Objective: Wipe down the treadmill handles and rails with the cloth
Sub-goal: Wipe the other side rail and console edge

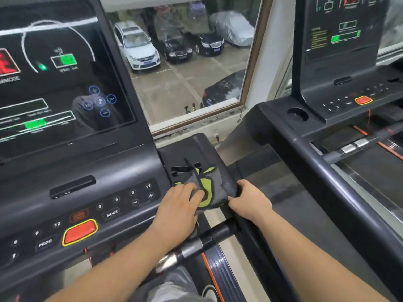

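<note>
Head view shows my left hand [181, 205] pressing the cloth [206, 186] with fingers together on the console corner [202, 149], my right hand [247, 200] pinching its edge; handle [196, 244] and rail [261, 247] seemingly not yet wiped.

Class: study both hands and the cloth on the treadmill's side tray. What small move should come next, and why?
Probably gather the cloth and draw it down onto the handle just below. The left hand lies flat on the cloth, the right hand pinches its right edge, and it lies on the tray, not on the handle.
</note>
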### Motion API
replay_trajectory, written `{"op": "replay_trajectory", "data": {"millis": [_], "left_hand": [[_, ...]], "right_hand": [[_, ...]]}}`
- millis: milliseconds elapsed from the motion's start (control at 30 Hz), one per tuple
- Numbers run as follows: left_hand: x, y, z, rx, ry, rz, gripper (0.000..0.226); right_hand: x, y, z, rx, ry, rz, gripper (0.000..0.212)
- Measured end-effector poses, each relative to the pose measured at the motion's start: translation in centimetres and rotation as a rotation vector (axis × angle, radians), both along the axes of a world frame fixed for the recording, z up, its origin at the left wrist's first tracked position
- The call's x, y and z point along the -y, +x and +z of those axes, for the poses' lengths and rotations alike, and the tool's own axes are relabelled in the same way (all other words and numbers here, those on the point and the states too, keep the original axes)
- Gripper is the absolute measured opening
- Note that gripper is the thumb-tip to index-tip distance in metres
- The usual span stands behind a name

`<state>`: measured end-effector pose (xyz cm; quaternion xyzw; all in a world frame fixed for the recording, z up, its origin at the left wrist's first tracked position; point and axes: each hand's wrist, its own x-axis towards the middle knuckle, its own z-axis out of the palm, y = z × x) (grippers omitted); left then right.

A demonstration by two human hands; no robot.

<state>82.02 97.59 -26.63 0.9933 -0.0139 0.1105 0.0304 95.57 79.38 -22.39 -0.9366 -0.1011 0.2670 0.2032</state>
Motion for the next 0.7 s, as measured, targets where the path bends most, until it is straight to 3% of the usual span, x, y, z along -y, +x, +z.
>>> {"op": "replay_trajectory", "data": {"millis": [67, 200, 300, 400, 500, 567, 700], "left_hand": [[-2.7, 1.7, 0.1, -0.011, 0.079, 0.012, 0.055], [-6.3, 7.7, 2.0, -0.082, 0.075, 0.371, 0.047], [-5.0, 9.4, 2.2, -0.128, 0.015, 0.536, 0.043], [-1.7, 6.7, 2.1, -0.091, -0.009, 0.409, 0.041], [-0.1, 3.0, 1.3, -0.071, -0.040, 0.202, 0.051], [-1.1, 3.0, 0.7, -0.048, -0.034, 0.159, 0.054], [-3.5, 8.8, 0.5, -0.013, -0.031, 0.298, 0.045]], "right_hand": [[0.0, 0.5, -0.1, -0.039, 0.068, -0.006, 0.056], [-0.6, 2.9, 0.4, -0.118, 0.261, -0.139, 0.073], [-1.4, 4.3, 0.7, -0.142, 0.342, -0.210, 0.071], [-2.6, 5.3, 0.7, -0.187, 0.314, -0.160, 0.071], [-4.0, 6.0, 0.4, -0.182, 0.222, -0.017, 0.027], [-4.8, 6.3, 0.1, -0.098, 0.144, 0.106, 0.029], [-5.0, 6.9, -0.3, -0.019, 0.030, 0.223, 0.039]]}}
